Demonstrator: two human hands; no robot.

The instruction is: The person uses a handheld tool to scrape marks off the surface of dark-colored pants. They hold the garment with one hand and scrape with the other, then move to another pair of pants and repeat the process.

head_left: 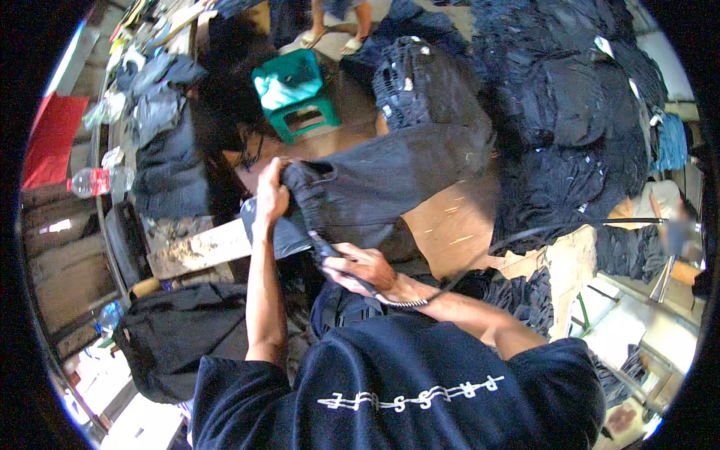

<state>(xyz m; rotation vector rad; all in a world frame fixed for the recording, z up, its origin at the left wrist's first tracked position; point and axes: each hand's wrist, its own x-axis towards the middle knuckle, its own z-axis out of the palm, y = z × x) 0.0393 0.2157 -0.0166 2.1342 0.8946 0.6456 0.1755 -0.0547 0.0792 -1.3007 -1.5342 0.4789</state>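
A pair of black trousers (375,176) stretches away from me to the far right, its waist end nearest my hands. My left hand (271,193) is closed on the waistband at its left corner. Just below the waistband, my right hand (365,268) wraps round a dark corded hand tool (322,246), whose tip lies against or close to the cloth. A black cable (517,236) with a coiled sleeve runs from the tool to the right. The tool's exact kind is hard to make out, and my fingers partly cover it.
A large heap of dark garments (570,105) fills the far right. Beyond the trousers stands a green plastic stool (296,94), with a person's feet (352,45) behind it. Black cloth (180,337) lies at my left, near a wooden plank (202,251) and a plastic bottle (90,182).
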